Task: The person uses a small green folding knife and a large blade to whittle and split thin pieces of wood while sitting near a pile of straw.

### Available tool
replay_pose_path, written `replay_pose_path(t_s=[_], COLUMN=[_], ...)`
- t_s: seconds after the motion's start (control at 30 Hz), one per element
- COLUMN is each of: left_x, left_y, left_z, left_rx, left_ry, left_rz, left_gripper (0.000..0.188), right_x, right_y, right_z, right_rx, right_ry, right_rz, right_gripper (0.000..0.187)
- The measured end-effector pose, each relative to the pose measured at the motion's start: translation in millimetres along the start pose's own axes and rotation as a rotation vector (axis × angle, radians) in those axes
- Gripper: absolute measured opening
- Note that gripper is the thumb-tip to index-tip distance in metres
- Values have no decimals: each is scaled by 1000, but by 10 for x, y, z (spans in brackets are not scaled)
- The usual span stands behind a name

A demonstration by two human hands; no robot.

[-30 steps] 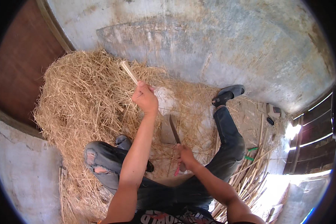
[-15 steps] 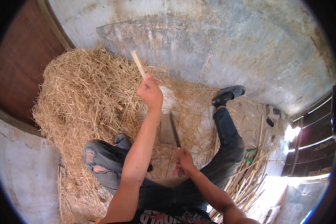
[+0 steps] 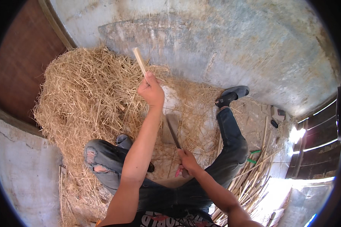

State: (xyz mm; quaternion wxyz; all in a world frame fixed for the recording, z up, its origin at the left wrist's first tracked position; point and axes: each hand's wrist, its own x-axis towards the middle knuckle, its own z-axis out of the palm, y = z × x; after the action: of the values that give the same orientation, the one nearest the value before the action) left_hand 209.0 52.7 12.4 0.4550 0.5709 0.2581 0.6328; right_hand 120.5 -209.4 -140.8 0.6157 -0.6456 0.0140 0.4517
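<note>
My left hand (image 3: 151, 90) is closed round a pale, straight piece that looks like split bamboo (image 3: 139, 61), raised and slanting up and left over the straw. My right hand (image 3: 188, 162) grips a long, dark-bladed knife (image 3: 172, 130) between my knees. Its blade points away and slightly left, apart from the bamboo piece. Something pink (image 3: 178, 172) shows beside the right fist. Under the blade a flat brown-grey block (image 3: 169, 137) lies on the floor.
A large heap of straw (image 3: 79, 87) fills the left side, against the stained wall (image 3: 216, 41). Long thin sticks (image 3: 250, 178) lie at the right, with green ties (image 3: 252, 161) near them. My legs are spread; one sandalled foot (image 3: 233, 95) rests by the wall.
The knife's tip has swung left, and my right hand has shifted slightly left. My left hand has risen a little with the bamboo piece.
</note>
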Motion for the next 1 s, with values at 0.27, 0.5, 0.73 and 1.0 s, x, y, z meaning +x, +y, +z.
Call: replay_pose_path(t_s=[0.27, 0.5, 0.73, 1.0], left_x=[149, 151, 256, 347], left_y=[-47, -30, -87, -116], left_z=[-142, -263, -504, -656], left_rx=[-6, 10, 47, -17], left_ry=[16, 84, 143, 267], left_rz=[20, -53, -61, -75], left_gripper=[62, 59, 59, 63], right_x=[-260, -178, 23, 299], right_y=[-850, -477, 885, 769], right_z=[141, 426, 104, 54], right_rx=[123, 138, -255, -295], right_ry=[8, 12, 80, 36], right_rz=[-240, -506, -18, -383], right_gripper=[32, 22, 26, 28])
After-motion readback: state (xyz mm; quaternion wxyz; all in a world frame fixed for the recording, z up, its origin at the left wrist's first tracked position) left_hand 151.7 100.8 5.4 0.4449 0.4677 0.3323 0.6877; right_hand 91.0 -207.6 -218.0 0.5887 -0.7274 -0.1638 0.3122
